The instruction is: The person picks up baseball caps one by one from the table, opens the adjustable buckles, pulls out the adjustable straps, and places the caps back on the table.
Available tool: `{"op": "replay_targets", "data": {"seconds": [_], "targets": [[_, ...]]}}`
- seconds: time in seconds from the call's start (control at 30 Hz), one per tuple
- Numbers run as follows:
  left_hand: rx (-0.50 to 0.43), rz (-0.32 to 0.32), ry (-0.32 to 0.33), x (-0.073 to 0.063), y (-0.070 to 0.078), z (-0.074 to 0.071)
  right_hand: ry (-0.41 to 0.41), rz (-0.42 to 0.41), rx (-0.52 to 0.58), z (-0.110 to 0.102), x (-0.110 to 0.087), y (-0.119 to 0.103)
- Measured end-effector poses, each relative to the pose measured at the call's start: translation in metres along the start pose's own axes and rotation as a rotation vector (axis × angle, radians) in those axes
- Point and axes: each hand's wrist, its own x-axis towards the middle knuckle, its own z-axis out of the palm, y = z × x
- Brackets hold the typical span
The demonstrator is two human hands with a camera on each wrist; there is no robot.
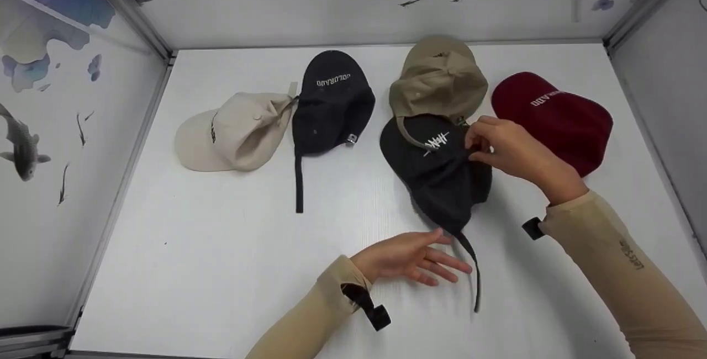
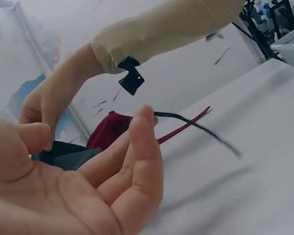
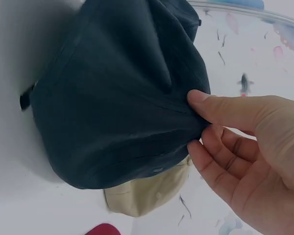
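Observation:
My right hand (image 1: 513,149) pinches the fabric of a black cap (image 1: 439,185) with white lettering. Thumb and fingertips hold a fold of its crown in the right wrist view, where the cap (image 3: 112,107) looks dark blue-green. From its lower end a thin dark strap (image 1: 476,276) hangs down. Palm turned up and fingers extended, my left hand (image 1: 406,259) is just below the cap, beside the strap, and holds nothing. A khaki cap (image 1: 442,80) lies right behind the black one, its loose strap (image 1: 407,133) crossing the black cap's front.
To the right lies a dark red cap (image 1: 552,121), partly behind my right wrist. A beige cap (image 1: 237,132) and a navy cap (image 1: 334,102) lie side by side on the left of the white table (image 1: 232,270). Printed panels (image 1: 331,5) wall in the back and sides.

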Motion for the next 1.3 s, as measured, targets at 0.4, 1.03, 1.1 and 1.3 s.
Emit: {"op": "replay_targets", "data": {"seconds": [0.4, 1.03, 1.1, 1.3], "targets": [[0.348, 0.114, -0.06, -0.014, 0.004, 0.002, -0.143, 0.081, -0.183, 0.004, -0.01, 0.014], [0.384, 0.187, -0.01, -0.014, 0.01, -0.005, -0.09, 0.045, -0.135, 0.04, 0.019, 0.021], [0.394, 0.194, -0.011, -0.014, 0.01, -0.006, -0.111, 0.041, -0.142, 0.044, 0.019, 0.021], [0.447, 0.219, 0.039, -0.018, 0.018, -0.014, -0.107, 0.076, -0.096, 0.045, 0.019, 0.034]]}}
